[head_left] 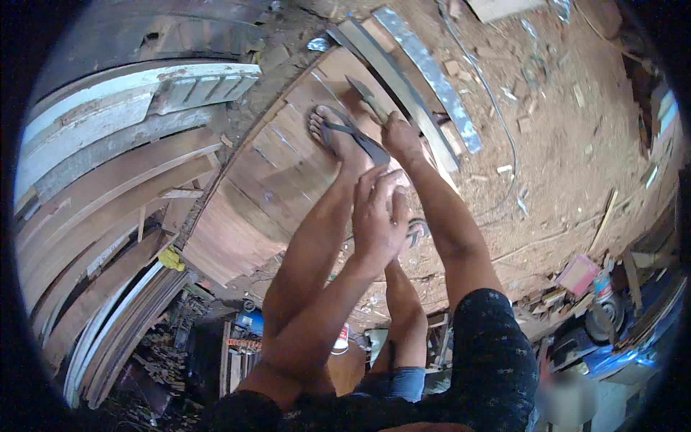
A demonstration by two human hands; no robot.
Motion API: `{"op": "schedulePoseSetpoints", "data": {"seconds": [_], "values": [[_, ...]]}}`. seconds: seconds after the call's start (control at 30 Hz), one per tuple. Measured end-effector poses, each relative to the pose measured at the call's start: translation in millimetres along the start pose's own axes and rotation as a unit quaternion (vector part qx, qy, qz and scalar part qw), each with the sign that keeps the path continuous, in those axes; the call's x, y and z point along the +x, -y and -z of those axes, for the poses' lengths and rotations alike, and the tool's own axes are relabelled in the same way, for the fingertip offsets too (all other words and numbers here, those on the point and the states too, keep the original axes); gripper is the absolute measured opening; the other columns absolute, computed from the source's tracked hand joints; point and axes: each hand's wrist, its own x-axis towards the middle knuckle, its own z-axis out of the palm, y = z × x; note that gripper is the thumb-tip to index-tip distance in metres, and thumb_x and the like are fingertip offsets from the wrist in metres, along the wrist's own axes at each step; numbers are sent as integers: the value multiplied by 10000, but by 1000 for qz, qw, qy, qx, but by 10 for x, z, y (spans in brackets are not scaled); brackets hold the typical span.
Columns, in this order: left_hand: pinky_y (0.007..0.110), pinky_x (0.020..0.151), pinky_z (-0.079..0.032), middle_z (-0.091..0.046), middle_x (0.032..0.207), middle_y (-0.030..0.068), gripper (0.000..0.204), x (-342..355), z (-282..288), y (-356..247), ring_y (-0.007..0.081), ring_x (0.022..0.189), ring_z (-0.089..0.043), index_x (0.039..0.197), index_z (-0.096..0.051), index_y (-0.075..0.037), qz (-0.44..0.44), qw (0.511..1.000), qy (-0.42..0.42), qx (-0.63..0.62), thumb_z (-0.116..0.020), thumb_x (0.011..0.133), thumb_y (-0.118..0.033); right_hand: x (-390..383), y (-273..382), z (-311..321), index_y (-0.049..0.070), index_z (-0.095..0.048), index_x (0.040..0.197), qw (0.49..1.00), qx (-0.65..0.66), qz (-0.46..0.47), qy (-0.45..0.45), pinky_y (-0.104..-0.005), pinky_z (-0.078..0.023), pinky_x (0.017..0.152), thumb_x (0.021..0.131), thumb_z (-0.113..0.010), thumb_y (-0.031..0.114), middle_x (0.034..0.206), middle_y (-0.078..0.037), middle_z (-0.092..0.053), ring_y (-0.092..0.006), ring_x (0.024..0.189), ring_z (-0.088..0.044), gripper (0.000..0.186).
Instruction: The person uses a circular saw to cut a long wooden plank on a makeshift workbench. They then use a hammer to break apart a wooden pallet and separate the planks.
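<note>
My right hand [400, 137] is closed around the pale handle of a hand tool with a dark, flat, pointed blade [358, 88]. The blade hangs over or rests on the far end of a wooden panel [277, 155] made of joined boards; I cannot tell if it touches. My left foot, in a dark flip-flop [360, 140], stands on this panel. Nearer to me, my left hand [381, 223] hangs beside the shin with its fingers loosely bent and apart. Nothing shows in it, though the palm side is partly hidden.
Long boards [399, 86] and a shiny metal-faced strip [432, 83] lie right of the panel. A cable [497, 108] crosses the dirt floor among wood scraps. Stacked planks [108, 194] fill the left side. A yellow cloth [170, 258] lies by them. Clutter stands at lower right.
</note>
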Motion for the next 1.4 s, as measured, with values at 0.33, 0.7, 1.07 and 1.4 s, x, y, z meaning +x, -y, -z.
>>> {"op": "schedulePoseSetpoints", "data": {"seconds": [0.33,0.7,1.07,1.4], "values": [[431,1008,-431,-564,1191,189,216,-601,-658,-250,342,1167,-540,1096,-654,-15,-23,998,66,1,-590,915,-114,-2319,-390,486,-43,-480,1160,944,270,-181,-62,-529,-532,704,934,-604,352,854,-290,-661,-448,746,-670,472],[439,1010,-428,-558,1217,192,241,-899,-1018,-396,353,1170,-535,1113,-639,-7,-107,953,265,104,-609,911,-134,-3251,-1698,381,83,-510,853,359,824,-399,-182,-336,-497,476,954,-566,436,616,-42,-518,-182,491,-525,372],[436,895,-486,-624,1063,171,229,-413,-877,-522,360,1015,-601,1105,-622,-24,-131,889,412,149,-629,890,-102,-2692,-1746,-453,75,-494,934,358,811,-433,-164,-380,-499,530,994,-497,342,716,-67,-527,-222,585,-544,274],[442,892,-487,-619,1072,167,235,-525,-862,-626,360,1021,-601,1109,-629,-23,-114,899,404,127,-625,904,-137,-3234,-1832,-26,91,-469,935,225,786,-446,-364,-389,-514,560,990,-491,311,638,-58,-483,-213,545,-509,227]]}}
